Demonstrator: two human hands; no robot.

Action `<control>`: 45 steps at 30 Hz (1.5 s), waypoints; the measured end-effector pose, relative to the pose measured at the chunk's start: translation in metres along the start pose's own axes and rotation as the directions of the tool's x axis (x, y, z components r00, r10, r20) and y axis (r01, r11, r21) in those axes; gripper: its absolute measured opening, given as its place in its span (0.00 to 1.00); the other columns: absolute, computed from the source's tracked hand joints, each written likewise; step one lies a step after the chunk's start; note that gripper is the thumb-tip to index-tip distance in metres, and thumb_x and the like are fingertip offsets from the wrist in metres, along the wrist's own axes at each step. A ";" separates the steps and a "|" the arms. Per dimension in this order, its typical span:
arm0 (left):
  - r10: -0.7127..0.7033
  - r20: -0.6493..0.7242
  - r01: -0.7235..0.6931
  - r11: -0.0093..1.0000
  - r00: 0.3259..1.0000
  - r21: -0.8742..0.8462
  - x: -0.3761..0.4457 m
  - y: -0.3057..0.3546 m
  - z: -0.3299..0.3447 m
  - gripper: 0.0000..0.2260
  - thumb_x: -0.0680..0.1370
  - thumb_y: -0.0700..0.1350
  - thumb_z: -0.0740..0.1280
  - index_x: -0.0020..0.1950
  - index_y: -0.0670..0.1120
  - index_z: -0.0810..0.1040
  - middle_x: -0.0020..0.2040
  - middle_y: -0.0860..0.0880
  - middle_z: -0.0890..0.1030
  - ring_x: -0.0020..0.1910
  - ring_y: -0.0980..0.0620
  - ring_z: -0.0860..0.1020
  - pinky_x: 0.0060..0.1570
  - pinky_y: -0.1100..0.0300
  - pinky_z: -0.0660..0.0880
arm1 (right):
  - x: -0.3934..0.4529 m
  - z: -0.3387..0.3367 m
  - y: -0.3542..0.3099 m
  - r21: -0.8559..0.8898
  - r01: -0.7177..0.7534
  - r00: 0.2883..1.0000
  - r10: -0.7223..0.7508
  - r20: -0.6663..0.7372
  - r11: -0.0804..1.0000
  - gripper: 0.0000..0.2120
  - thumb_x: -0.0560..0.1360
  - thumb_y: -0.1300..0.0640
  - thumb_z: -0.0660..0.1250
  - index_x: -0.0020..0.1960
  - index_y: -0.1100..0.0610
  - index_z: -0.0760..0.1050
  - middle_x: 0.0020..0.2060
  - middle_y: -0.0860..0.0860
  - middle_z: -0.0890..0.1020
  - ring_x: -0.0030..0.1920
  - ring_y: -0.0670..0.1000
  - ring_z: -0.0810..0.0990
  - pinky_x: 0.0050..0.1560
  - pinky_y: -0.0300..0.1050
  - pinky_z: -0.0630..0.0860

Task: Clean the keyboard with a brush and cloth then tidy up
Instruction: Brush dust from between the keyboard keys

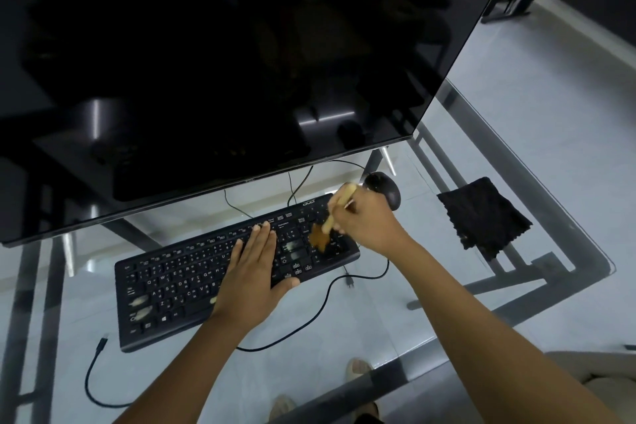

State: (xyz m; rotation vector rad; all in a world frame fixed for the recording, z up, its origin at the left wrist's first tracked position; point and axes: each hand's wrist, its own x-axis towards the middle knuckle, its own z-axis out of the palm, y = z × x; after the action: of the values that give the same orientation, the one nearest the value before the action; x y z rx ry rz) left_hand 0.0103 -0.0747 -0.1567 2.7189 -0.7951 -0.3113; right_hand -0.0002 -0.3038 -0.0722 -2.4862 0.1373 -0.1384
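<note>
The right hand [368,220] grips the brush [328,222], bristles on the keyboard [192,282] right end; the flat left hand [251,268] steadies it. Cloth [481,217] lies nearer the counter's right edge.

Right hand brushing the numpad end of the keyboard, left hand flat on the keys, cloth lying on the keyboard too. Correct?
Not quite. The head view shows the cloth lying on the glass table, right of the keyboard, not on it. The rest holds: right hand works the brush there, left hand flat on the keys.
</note>
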 end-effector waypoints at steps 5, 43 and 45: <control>-0.006 -0.011 0.006 1.000 1.000 -0.016 0.000 0.004 -0.003 0.44 0.71 0.72 0.46 0.78 0.45 0.44 0.77 0.52 0.39 0.75 0.55 0.35 0.73 0.55 0.36 | 0.003 0.003 -0.003 -0.002 -0.017 0.984 0.016 -0.177 1.000 0.03 0.78 0.63 0.64 0.47 0.60 0.76 0.43 0.52 0.80 0.38 0.48 0.79 0.40 0.36 0.76; -0.011 -0.035 0.009 0.999 0.999 -0.040 -0.003 0.001 -0.003 0.40 0.76 0.67 0.55 0.77 0.47 0.40 0.76 0.54 0.37 0.75 0.56 0.34 0.73 0.56 0.34 | -0.014 -0.003 0.006 0.051 -0.070 0.995 0.067 0.071 0.996 0.05 0.77 0.64 0.65 0.43 0.57 0.76 0.35 0.48 0.82 0.33 0.47 0.82 0.35 0.37 0.78; -0.015 -0.036 0.014 0.999 0.999 -0.036 -0.003 0.000 -0.003 0.40 0.76 0.67 0.56 0.77 0.47 0.41 0.76 0.54 0.37 0.75 0.56 0.34 0.73 0.56 0.34 | -0.016 -0.002 0.004 -0.053 -0.043 0.997 0.047 0.069 0.998 0.08 0.77 0.63 0.64 0.40 0.56 0.74 0.35 0.47 0.79 0.31 0.45 0.78 0.34 0.36 0.73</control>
State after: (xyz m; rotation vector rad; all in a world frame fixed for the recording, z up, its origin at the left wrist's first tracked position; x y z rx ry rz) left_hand 0.0080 -0.0726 -0.1538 2.6902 -0.7535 -0.2762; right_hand -0.0163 -0.3063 -0.0745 -2.5341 0.1692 -0.0291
